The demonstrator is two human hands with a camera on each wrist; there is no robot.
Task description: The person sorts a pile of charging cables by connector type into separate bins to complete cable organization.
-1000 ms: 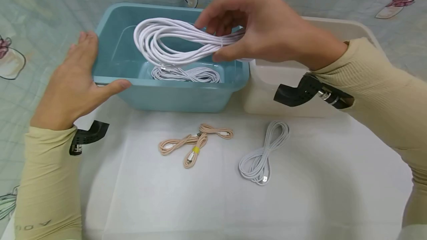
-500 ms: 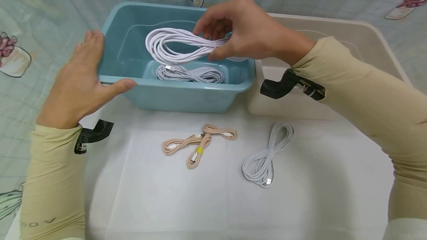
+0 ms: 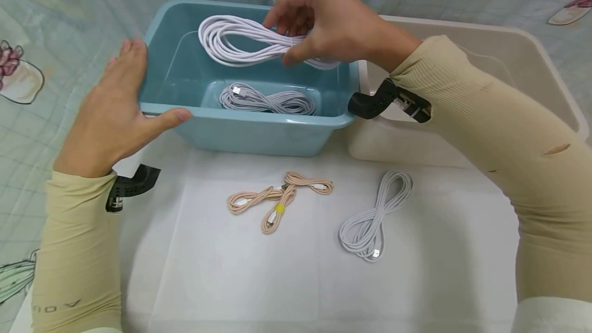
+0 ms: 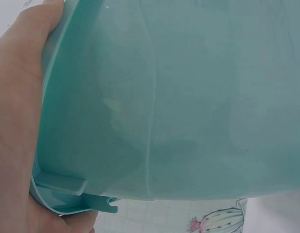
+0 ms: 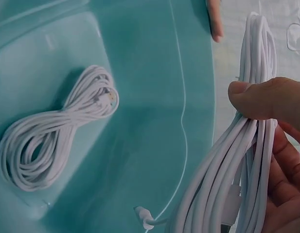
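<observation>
Over the blue bin (image 3: 250, 127), my right hand (image 3: 337, 24) pinches a thick coil of white cable (image 3: 240, 40) between thumb and fingers. The right wrist view shows the thumb pressed across the held coil (image 5: 256, 53), with a loose plug end hanging below. Inside the bin, a second bundle of white cable (image 3: 268, 100) lies on the floor, its USB plug visible. My left hand (image 3: 111, 102) rests against the bin's left corner, with straight fingers along the left rim and the thumb extended over the front rim. Its palm lies along the rim (image 4: 52, 68) in the left wrist view.
A beige bin (image 3: 416, 140) stands right of the blue one, partly behind my right arm. On the white tabletop (image 3: 240, 281) lie several small peach cable bundles (image 3: 252, 199) and a white-grey coiled cable (image 3: 376, 217). Patterned sheeting (image 3: 92, 14) covers the back and left.
My right hand and its cable coil dip slightly, then rise toward the bin's back, exposing more of the bundle below. The left hand keeps its place on the bin. The head view shifts slightly.
</observation>
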